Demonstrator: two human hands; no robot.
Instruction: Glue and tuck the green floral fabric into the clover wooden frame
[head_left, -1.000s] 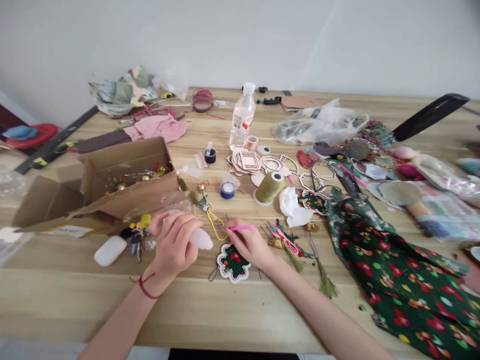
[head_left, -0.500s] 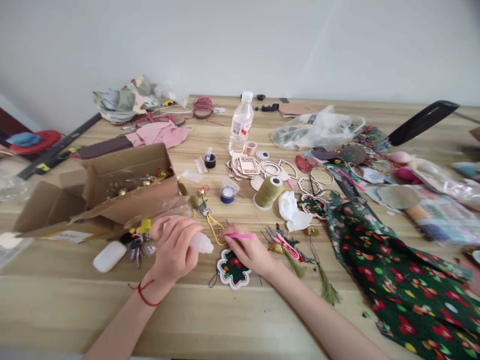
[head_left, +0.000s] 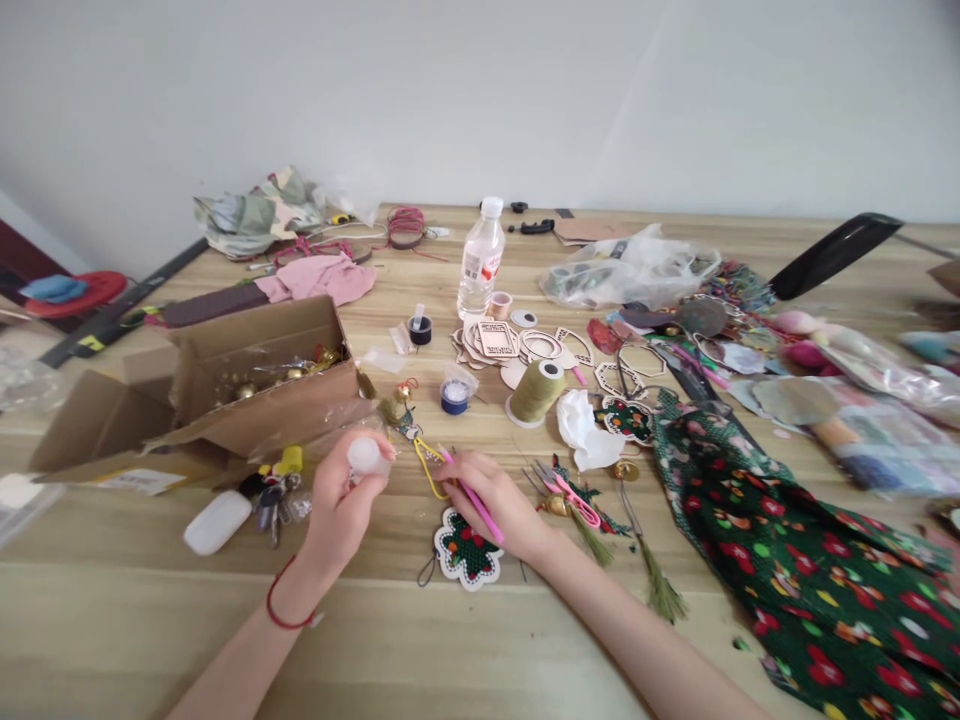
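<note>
My left hand [head_left: 345, 510] is wrapped round a translucent white bottle [head_left: 365, 456], its round end turned towards me. Between the fingers of my right hand [head_left: 495, 505] is a pink pen-like stick [head_left: 480, 510], slanting down to the right; its tip is too small to make out. Just below that hand lies a flower-shaped ornament [head_left: 469, 550] with a white stitched rim and dark green floral cloth. A yellow cord loop [head_left: 429, 465] with a small charm lies at the right fingertips. Nearby sits a blue-based tub of small white pieces [head_left: 454, 393].
A cardboard box [head_left: 255, 410] with gold bells stands at the left, beside a white case [head_left: 217, 522]. Behind are a water bottle [head_left: 481, 262] and a thread spool [head_left: 537, 392]. Pink scissors [head_left: 574, 498], a tassel [head_left: 664, 590] and green floral cloth [head_left: 795, 560] lie at the right.
My left hand has turned the white bottle from pointing right to showing its round end. The pink stick in my right hand has swung from level to slanting downward.
</note>
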